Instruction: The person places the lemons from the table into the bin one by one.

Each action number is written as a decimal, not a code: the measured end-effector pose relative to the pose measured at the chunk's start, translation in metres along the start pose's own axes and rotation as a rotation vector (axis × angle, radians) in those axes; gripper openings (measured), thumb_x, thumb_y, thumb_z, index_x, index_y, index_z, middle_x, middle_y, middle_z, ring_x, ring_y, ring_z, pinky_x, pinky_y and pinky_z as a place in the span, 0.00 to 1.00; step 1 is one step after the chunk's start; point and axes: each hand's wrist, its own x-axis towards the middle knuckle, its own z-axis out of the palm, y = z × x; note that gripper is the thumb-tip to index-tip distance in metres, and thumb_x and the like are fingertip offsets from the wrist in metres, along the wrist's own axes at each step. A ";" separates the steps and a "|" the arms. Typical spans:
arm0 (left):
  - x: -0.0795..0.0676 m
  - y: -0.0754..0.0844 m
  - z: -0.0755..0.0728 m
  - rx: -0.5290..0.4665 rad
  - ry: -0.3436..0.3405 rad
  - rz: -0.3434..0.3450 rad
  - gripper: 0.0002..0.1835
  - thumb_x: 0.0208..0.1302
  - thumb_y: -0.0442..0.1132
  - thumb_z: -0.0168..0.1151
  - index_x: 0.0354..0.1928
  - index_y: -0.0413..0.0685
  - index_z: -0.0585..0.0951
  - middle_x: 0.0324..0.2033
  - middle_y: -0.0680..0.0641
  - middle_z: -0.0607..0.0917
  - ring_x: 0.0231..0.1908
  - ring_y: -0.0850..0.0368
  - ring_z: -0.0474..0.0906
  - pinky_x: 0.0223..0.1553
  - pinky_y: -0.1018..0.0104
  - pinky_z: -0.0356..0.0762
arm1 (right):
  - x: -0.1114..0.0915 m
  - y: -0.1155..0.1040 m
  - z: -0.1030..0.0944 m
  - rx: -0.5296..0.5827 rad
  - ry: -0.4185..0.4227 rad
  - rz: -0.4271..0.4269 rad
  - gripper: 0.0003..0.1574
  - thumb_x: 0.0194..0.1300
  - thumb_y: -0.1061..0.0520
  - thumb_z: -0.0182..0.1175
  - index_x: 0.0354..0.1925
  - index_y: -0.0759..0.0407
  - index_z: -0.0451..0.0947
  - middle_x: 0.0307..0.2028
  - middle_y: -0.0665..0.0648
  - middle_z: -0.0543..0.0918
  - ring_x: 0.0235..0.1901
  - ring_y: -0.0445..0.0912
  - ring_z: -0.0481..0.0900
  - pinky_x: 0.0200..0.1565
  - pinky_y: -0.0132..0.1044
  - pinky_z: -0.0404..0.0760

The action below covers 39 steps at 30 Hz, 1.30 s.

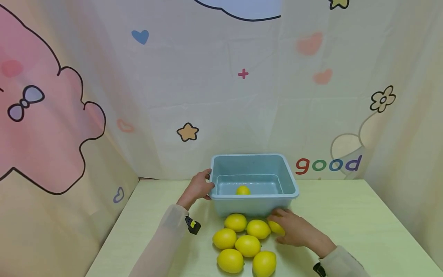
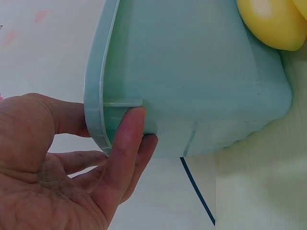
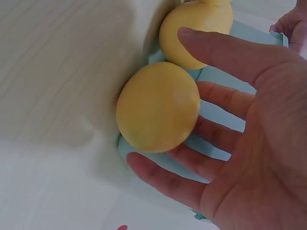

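Note:
My left hand (image 1: 199, 186) grips the left rim of a light blue plastic basin (image 1: 254, 206), its thumb over the edge and its fingers under the lip in the left wrist view. One yellow lemon (image 1: 243, 190) lies inside the basin. At the basin's front right, my right hand (image 1: 297, 229) reaches over another lemon (image 3: 158, 108). In the right wrist view its fingers spread along the far side of that lemon, while the thumb stands apart from it. A neighbouring lemon (image 1: 258, 229) sits just left of this hand.
Several more lemons, among them a front one (image 1: 264, 263) and a left one (image 1: 224, 239), lie grouped before the basin on the pale table (image 1: 346, 215). A printed curtain (image 1: 214, 96) hangs behind the table and at both sides.

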 end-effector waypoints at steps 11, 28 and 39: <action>0.000 0.000 0.001 0.001 -0.001 -0.023 0.33 0.65 0.32 0.55 0.73 0.48 0.63 0.59 0.36 0.75 0.48 0.38 0.82 0.26 0.62 0.86 | 0.003 0.003 0.009 0.108 -0.107 0.127 0.29 0.48 0.56 0.75 0.49 0.51 0.76 0.46 0.52 0.77 0.39 0.49 0.74 0.49 0.52 0.81; 0.002 0.004 -0.002 0.017 -0.001 0.002 0.33 0.65 0.32 0.54 0.72 0.46 0.64 0.57 0.37 0.76 0.45 0.41 0.83 0.25 0.62 0.86 | 0.006 0.004 0.009 0.039 -0.178 0.185 0.23 0.44 0.59 0.73 0.39 0.47 0.76 0.34 0.49 0.72 0.32 0.48 0.70 0.35 0.46 0.75; 0.000 0.002 -0.002 -0.005 -0.021 0.010 0.32 0.64 0.31 0.54 0.72 0.48 0.65 0.56 0.36 0.76 0.47 0.36 0.82 0.28 0.56 0.87 | -0.001 0.004 0.007 0.037 -0.147 0.202 0.20 0.44 0.56 0.73 0.36 0.48 0.76 0.32 0.50 0.73 0.28 0.49 0.69 0.31 0.45 0.73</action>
